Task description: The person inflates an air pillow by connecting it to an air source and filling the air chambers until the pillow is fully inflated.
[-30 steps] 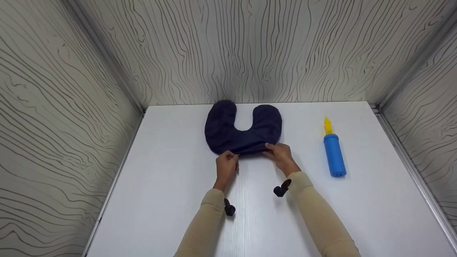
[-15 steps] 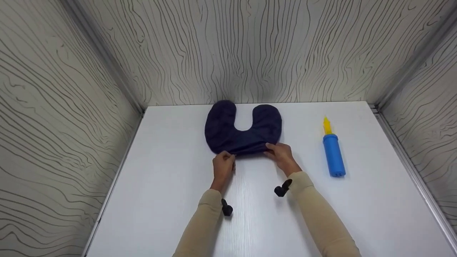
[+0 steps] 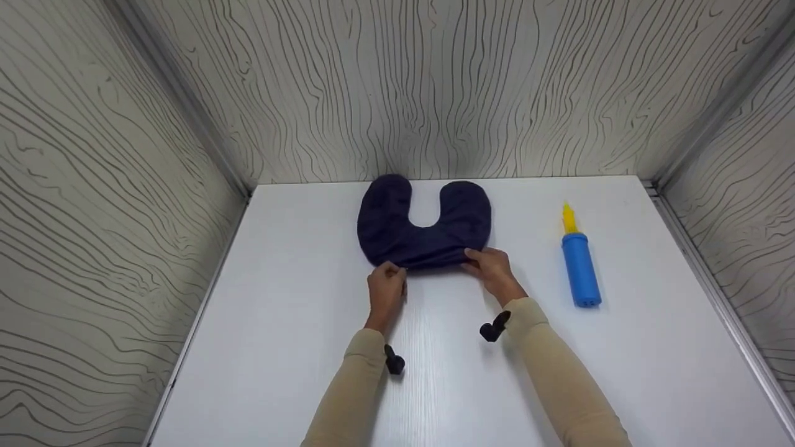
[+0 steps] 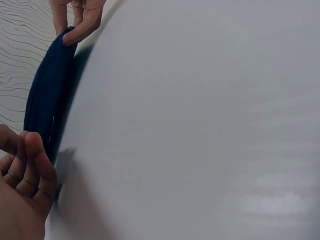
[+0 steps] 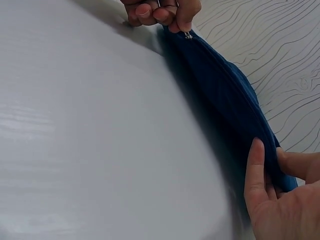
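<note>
A navy U-shaped neck pillow (image 3: 397,233) lies near the back of the white table, its two arms pointing away from me. My left hand (image 3: 386,290) is at the left part of its near edge. In the right wrist view, the fingers of that hand pinch a small metal zipper pull (image 5: 188,35) at one end of a zipper (image 5: 235,80) that runs along the edge. My right hand (image 3: 494,272) grips the right end of the same edge between thumb and fingers. The left wrist view shows both hands with the blue edge (image 4: 47,95) stretched between them.
On the right side of the table (image 3: 279,347) lies a blue hand pump (image 3: 582,270) with a yellow nozzle (image 3: 569,218). Wood-grain patterned walls (image 3: 422,87) enclose the table at the back and on both sides.
My left hand has slid a little to the left along the pillow's near edge, mostly in the first half second. The right hand holds almost the same spot, and the pump lies unmoved.
</note>
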`<state>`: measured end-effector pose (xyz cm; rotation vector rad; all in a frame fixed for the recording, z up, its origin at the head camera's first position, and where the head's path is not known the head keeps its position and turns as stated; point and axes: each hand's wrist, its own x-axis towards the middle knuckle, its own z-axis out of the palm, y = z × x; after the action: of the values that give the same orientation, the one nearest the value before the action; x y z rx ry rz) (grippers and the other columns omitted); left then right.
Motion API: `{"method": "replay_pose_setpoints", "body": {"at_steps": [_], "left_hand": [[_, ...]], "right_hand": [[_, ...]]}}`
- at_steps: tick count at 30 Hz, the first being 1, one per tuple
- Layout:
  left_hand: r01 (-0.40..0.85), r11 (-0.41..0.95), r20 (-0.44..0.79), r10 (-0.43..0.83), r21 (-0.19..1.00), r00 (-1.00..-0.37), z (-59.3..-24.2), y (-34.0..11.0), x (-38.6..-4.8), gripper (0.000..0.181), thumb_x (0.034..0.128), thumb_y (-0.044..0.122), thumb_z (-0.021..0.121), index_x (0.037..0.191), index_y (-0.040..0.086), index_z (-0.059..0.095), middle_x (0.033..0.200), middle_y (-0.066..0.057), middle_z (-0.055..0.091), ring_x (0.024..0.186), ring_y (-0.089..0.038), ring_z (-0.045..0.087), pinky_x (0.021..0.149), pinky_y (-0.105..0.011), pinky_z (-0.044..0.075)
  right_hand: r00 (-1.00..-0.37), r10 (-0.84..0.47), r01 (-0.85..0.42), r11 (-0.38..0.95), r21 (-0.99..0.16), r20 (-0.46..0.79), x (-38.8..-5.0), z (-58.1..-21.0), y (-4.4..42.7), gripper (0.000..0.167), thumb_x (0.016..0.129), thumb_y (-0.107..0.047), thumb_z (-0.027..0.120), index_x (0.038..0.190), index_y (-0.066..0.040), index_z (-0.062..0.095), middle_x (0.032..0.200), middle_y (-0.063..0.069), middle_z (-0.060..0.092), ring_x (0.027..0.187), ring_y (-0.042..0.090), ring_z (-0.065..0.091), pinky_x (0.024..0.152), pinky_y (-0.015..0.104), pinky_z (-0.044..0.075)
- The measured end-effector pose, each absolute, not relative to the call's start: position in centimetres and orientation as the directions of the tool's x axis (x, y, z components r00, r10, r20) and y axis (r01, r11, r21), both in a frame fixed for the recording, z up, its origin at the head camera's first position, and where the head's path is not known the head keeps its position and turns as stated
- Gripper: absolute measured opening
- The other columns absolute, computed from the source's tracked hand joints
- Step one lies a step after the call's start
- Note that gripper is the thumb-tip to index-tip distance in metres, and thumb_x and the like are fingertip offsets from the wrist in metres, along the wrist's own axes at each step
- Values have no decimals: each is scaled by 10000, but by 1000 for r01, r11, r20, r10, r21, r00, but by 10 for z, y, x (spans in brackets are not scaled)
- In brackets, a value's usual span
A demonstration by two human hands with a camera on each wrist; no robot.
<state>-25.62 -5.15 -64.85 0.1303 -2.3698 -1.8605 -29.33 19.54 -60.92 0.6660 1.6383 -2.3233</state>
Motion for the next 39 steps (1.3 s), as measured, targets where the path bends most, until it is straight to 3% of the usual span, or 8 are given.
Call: {"method": "replay_pose_setpoints", "body": {"at_steps": [15,17,19,22,24,26,39], "left_hand": [[18,226,61,-182,974,-981,-648,-54,-259,193,984,78,648,792,58,650,597,2,595,485,-112,552,525,-251,470],[14,219,59,-198,976,-978,-648,-57,-260,182,981,76,647,801,48,659,605,-7,607,488,-116,557,526,-254,474],[-1,204,45,-220,979,-974,-649,-60,-261,179,980,79,646,805,46,659,618,-23,622,497,-119,565,518,-255,481],[-21,190,26,-243,982,-970,-650,-64,-262,176,978,84,650,805,54,659,640,-39,645,518,-120,579,508,-244,490],[-28,188,21,-255,982,-967,-650,-65,-263,180,970,82,653,791,63,646,639,-44,645,516,-118,577,492,-240,489],[-30,192,21,-260,981,-965,-650,-65,-264,180,963,81,655,784,70,641,633,-35,641,510,-111,573,486,-235,488],[-39,156,6,-274,987,-962,-650,-64,-262,169,963,66,669,796,50,652,640,-51,648,514,-119,573,486,-240,491]], "right_hand": [[-877,67,422,-363,-831,-475,-295,-609,205,113,992,25,686,1076,31,611,931,38,643,843,130,689,951,345,643],[-874,69,427,-361,-829,-480,-295,-607,207,112,992,28,682,962,0,579,943,37,622,855,127,675,986,354,633],[-871,75,430,-360,-828,-485,-295,-605,209,134,991,35,680,943,-13,564,961,40,611,867,127,667,1004,356,626],[-866,87,432,-366,-824,-492,-294,-602,211,154,982,49,682,930,-14,551,952,48,614,861,129,663,991,350,631],[-864,87,432,-376,-820,-495,-294,-602,211,117,982,47,682,1043,19,587,954,58,640,860,131,673,969,343,638],[-864,85,431,-385,-816,-497,-293,-602,211,125,980,46,685,1061,31,591,953,67,653,858,130,677,956,338,641],[-863,95,429,-384,-818,-497,-296,-607,212,114,976,62,682,1064,38,613,912,46,678,843,132,699,898,316,655]]}}
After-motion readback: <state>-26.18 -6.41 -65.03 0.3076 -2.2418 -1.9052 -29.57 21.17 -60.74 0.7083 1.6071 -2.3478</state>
